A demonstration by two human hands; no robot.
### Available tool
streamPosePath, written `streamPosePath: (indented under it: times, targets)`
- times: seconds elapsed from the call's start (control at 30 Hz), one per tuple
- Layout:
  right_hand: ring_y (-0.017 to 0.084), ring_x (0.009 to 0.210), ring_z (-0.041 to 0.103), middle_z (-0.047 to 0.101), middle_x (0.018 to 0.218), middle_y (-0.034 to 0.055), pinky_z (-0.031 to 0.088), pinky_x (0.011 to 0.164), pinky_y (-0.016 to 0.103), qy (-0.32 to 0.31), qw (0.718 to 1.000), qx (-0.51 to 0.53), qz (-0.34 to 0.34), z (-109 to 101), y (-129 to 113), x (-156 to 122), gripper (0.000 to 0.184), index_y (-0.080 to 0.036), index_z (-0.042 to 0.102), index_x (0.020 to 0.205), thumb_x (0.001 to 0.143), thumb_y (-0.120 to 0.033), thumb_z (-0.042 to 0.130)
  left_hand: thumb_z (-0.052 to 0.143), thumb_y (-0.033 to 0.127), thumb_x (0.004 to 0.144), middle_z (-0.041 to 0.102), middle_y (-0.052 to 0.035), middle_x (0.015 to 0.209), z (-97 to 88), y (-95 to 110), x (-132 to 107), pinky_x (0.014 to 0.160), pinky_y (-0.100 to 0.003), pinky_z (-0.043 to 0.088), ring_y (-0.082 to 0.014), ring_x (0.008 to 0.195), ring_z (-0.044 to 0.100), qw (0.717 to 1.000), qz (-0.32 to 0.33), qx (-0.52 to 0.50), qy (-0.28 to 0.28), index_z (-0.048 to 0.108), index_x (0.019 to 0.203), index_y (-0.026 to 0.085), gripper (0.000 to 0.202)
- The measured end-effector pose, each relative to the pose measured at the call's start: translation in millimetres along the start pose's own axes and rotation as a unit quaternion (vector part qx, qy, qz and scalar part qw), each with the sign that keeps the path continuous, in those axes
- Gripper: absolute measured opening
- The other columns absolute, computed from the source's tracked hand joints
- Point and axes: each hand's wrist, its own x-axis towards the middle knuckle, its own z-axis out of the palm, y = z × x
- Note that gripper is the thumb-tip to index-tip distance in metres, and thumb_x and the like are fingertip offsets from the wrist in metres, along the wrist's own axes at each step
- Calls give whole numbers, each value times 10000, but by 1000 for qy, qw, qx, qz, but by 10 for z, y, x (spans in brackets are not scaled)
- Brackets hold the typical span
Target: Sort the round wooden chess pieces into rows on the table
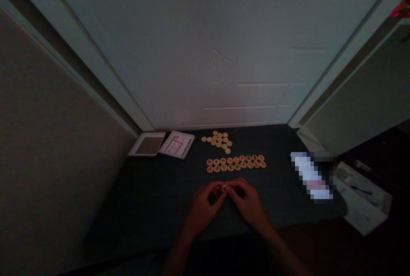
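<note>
Between the fingertips of my left hand [206,203] and my right hand [245,201] is a small round xiangqi piece [224,188]. Both hands are closed in a pinch on it, just above the dark table, and the fingers hide part of it. Beyond them lie two straight rows of xiangqi pieces [236,167], marked with red and dark characters. Farther back is a loose cluster of plain-looking pale round pieces [219,139], whose upper faces show no marks I can make out.
On the dark table [153,199], an open shallow box [130,153] stands back left, next to a white lid with red print [176,144]. At the right edge lies a blurred-out bright object [309,173]. A pale panelled door [221,66] rises behind. A white box [365,199] sits lower right.
</note>
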Motion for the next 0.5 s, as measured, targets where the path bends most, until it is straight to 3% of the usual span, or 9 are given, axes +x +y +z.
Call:
streamPosePath:
  times: [0.3,0.5]
  targets:
    - [224,928,699,744,992,62,560,834,345,10,1000,-18,-4,7,74,-11,213,-252,743,1036,971,-387,591,654,331,909,768,2,946,-6,23,23,784,-290,570,-169,826,708,1000,-4,-21,1,680,1147,282,244]
    - [221,1005,681,715,1066,66,555,897,357,10,999,-10,-41,14,44,-6,172,-263,725,1050,970,-338,592,637,324,915,784,-9,956,-28,54,33,770,-280,575,-177,833,726,1000,-6,-29,7,674,1150,268,245]
